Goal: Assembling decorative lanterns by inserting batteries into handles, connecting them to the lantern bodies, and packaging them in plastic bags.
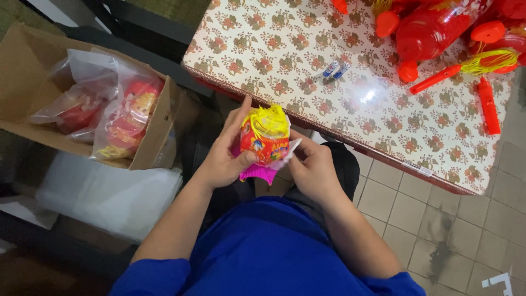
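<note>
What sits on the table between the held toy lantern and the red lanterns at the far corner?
Two small batteries on the floral tablecloth, seen in the head view.

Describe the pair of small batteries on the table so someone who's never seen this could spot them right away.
Start at the floral-patterned table and move toward its middle, left of the heap of red plastic lantern parts. There lie two small blue-and-silver cylindrical batteries, side by side. They are the only blue things on the table.

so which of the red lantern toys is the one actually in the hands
The small red lantern with yellow string on top and a pink base, held between the left hand and right hand. The others lie on the table or bagged in the box.
</note>
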